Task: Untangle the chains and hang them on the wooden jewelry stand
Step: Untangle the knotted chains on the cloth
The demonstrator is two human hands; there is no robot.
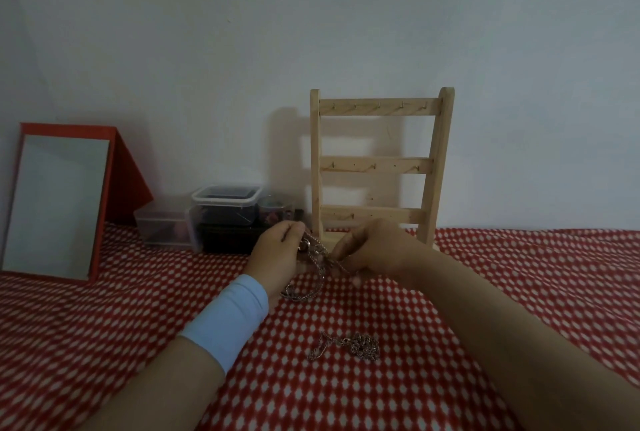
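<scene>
A wooden jewelry stand with three hooked rungs stands upright against the wall; no chain hangs on it. Just in front of its base, my left hand grips a tangled bunch of silver chains that droops down to the cloth. My right hand pinches a strand of the same bunch from the right side. A second small heap of chain lies loose on the cloth, nearer to me, between my forearms.
The surface is covered by a red cloth with white dots. A red-framed mirror leans at the left. Clear plastic boxes and a dark box stand by the wall, left of the stand.
</scene>
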